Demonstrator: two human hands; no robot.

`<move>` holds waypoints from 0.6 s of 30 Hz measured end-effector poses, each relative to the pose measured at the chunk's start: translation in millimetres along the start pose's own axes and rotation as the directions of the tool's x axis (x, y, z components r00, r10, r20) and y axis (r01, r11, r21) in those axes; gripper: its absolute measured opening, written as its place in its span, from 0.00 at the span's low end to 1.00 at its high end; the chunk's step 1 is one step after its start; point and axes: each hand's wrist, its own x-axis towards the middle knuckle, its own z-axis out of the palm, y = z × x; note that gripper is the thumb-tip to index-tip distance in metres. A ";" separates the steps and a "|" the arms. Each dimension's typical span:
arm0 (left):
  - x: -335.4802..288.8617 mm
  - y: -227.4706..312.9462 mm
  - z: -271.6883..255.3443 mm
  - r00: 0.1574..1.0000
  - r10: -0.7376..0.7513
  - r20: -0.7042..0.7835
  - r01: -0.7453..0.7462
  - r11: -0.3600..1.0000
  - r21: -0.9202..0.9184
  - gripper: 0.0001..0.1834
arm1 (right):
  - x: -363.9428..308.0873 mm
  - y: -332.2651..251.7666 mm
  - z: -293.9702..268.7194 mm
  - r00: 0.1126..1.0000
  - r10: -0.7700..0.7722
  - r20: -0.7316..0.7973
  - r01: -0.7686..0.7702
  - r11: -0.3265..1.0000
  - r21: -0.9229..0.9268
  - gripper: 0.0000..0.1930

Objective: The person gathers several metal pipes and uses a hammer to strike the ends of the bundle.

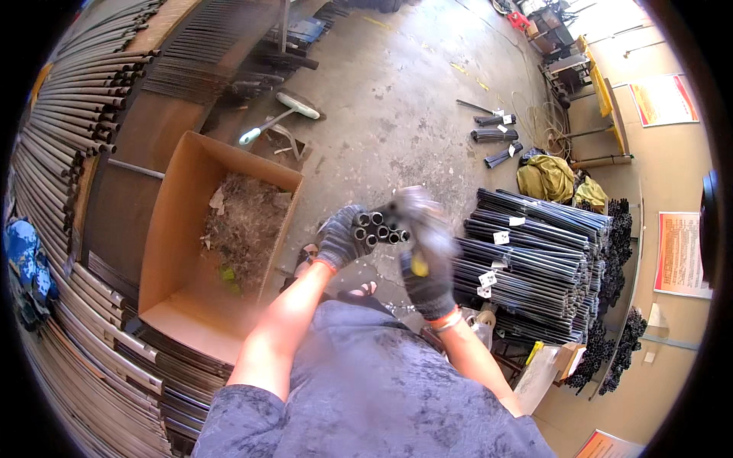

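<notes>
My left hand [341,237], in a dark knitted glove, grips a small bundle of black metal tubes [379,227] seen end-on, held in front of my body. My right hand [424,252], also gloved, is blurred beside the bundle's right side and holds a small yellow object [419,266] that I cannot make out. Both forearms come up from my lap, which is covered by grey-blue cloth.
An open cardboard box [172,229] with dark scrap stands on the floor at left. Long metal rods [69,114] are stacked along the left edge. Tied bundles of black tubes with white tags [534,259] lie at right. Several smaller bundles [495,136] rest on the concrete floor beyond.
</notes>
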 end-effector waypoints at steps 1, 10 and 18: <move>5.0 -5.2 3.0 0.998 0.013 0.059 -0.014 1.000 0.023 0.16 | 3.9 1.9 5.4 0.949 0.234 0.211 -0.244 0.970 0.022 0.13; 0.1 5.7 -6.4 0.995 -0.092 0.034 0.092 0.996 -0.021 0.21 | 15.8 -3.5 -12.6 0.961 0.247 0.127 -0.260 0.960 0.099 0.09; -2.1 -28.6 9.9 0.996 -0.089 -0.008 0.089 0.989 0.114 0.16 | 45.0 -22.8 -41.0 0.890 0.364 0.274 -0.417 0.893 0.169 0.13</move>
